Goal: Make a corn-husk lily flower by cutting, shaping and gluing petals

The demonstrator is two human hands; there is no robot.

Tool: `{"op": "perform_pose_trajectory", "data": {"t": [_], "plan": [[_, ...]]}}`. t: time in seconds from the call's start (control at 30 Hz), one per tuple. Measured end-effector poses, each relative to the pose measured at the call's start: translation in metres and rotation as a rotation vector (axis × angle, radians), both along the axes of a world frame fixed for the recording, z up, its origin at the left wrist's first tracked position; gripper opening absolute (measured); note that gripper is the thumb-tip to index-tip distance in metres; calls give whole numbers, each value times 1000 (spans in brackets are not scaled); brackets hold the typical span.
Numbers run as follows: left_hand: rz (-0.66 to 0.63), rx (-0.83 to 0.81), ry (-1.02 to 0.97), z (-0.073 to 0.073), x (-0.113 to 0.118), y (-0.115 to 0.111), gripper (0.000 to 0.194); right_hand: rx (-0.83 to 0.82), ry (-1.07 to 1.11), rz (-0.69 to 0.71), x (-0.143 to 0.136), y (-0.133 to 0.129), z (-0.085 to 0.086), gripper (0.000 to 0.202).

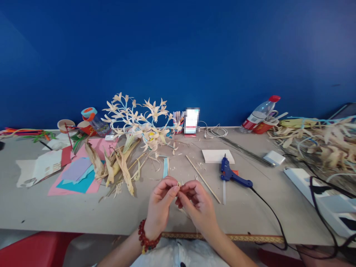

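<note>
My left hand (164, 196), with a red bead bracelet at the wrist, and my right hand (196, 198) meet over the table's front part. Their fingertips pinch a tiny pale piece (179, 184) between them; most of it is hidden by the fingers. Just beyond my hands lie a light blue strip (166, 167) and a thin wooden stick (204, 180). To the right, a blue glue gun (235, 176) rests with its nozzle over a white card (214, 156). Dried corn husks (126, 170) lie to the left of my hands.
Husk flowers (154, 111) stand at the back beside a lit phone (191, 120). Coloured paper (75, 174) and cups lie left. At right are a tilted bottle (257, 116), a wire bundle, a power strip (303, 185) with black cables, and more husks (330, 141).
</note>
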State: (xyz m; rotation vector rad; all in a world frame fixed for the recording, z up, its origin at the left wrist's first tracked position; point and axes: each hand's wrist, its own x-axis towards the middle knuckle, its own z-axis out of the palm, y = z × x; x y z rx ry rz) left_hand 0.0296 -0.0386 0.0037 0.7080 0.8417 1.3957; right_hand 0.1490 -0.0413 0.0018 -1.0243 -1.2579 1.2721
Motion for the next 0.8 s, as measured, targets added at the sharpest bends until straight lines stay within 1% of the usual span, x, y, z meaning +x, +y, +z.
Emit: {"op": "perform_pose_trajectory", "data": {"t": [0.07, 0.17, 0.23, 0.3, 0.4, 0.57, 0.7, 0.8], "plan": [[-5, 9, 20, 0, -1, 0, 8, 34, -24, 16, 3, 0, 1, 12], [-9, 43, 100, 0, -5, 2, 6, 172, -128, 13, 10, 1, 6, 5], [-33, 66, 155, 1, -8, 3, 6, 260, -181, -1, 16, 4, 11, 7], [-77, 83, 192, 2, -11, 4, 7, 288, -161, -3, 20, 8, 16, 9], [-145, 109, 228, 4, -14, 5, 9, 232, -44, 41, 22, 14, 20, 11], [-200, 145, 263, 10, -16, 5, 12, 131, 124, 155, 25, 19, 15, 10], [-236, 165, 293, 16, -18, 5, 12, 100, 161, 191, 28, 20, 12, 8], [-228, 204, 347, 19, -18, 4, 10, 105, 139, 169, 28, 20, 13, 9]]}}
